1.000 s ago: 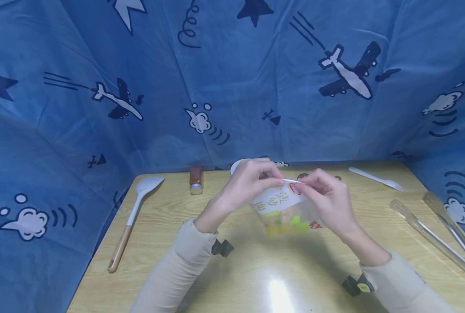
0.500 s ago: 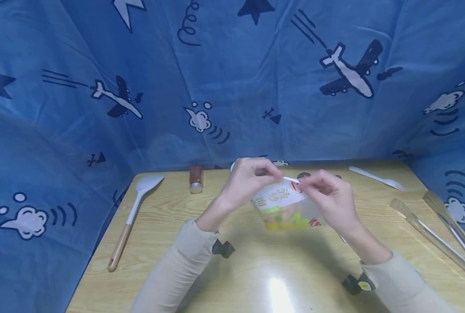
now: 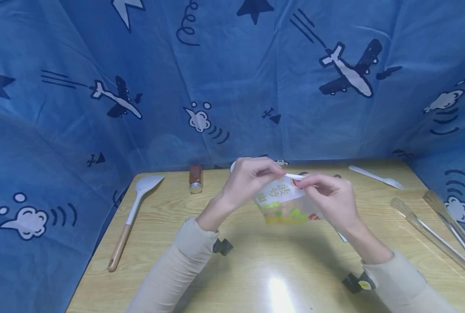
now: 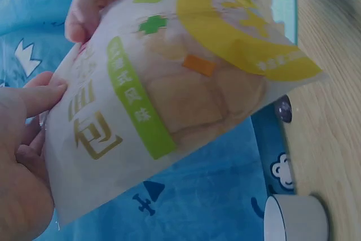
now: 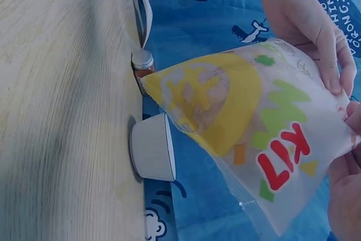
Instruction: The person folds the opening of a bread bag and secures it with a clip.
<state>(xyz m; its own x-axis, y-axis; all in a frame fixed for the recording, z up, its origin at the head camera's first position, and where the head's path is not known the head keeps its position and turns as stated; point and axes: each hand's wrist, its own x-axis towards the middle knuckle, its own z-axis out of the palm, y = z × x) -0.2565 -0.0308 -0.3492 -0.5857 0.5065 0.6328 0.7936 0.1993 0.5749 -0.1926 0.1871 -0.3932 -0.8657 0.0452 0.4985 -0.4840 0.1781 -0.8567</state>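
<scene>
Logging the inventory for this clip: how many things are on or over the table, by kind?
Snack bags: 1, the snack bag, pinched by the left hand and right hand
Spatulas: 1, the spatula
Spice jars: 1, the spice jar
White cups: 1, the white cup
Plastic forks: 1, the plastic fork
Tongs: 1, the tongs
Total: 6

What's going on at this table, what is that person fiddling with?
A person is holding a small snack packet above a wooden table. The left hand and right hand both pinch its top edge, close together, as if to tear it open; it looks unopened so far. On the table lie a spatula, a spice jar, a white plastic fork, tongs and a small white cup behind the packet.
</scene>
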